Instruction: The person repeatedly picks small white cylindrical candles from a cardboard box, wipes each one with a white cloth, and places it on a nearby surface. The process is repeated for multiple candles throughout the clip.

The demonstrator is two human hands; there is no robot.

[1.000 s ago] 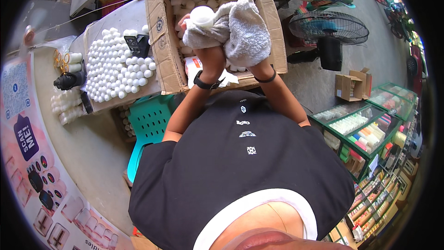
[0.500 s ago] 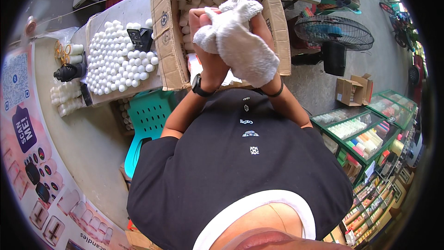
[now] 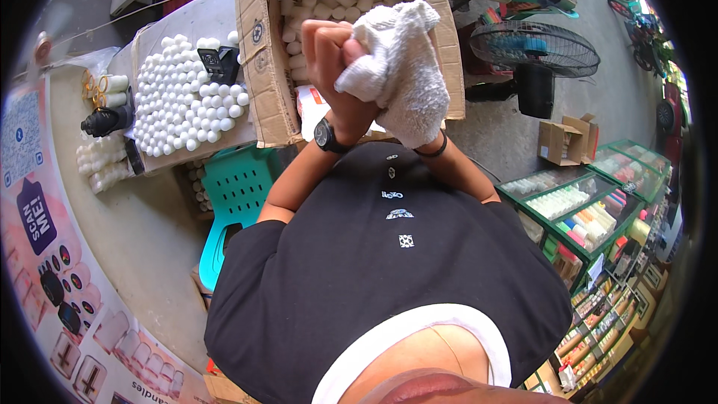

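- One whitish terry cloth [image 3: 407, 67] is draping over the right hand, above the near part of an open cardboard box [image 3: 258, 67].
- The left hand [image 3: 333, 67] is clamping on the cloth's left side, its fingers curling together and its thumb pressing on the fabric; whether something is sitting inside the folds, I cannot tell.
- The right hand is hiding under the cloth, so I cannot tell how its fingers are standing; only the right forearm [image 3: 470, 176] is showing, with a dark band [image 3: 434, 148] circling the wrist.
- A dark watch [image 3: 324, 135] is circling the left wrist.
- Many short white pieces [image 3: 323, 6] are filling the far part of the box, and a white-and-orange packet [image 3: 310, 105] is lying near its closer edge, partly behind the left wrist.
- Left of the box, rows of white round-topped pieces [image 3: 176, 97] are covering much of a pale table [image 3: 183, 15], with a black stand [image 3: 218, 65] rising among them.
- A teal chair [image 3: 241, 188] is standing just beside the table's near edge.
- To the right, a black fan [image 3: 535, 52] is standing beside the box.
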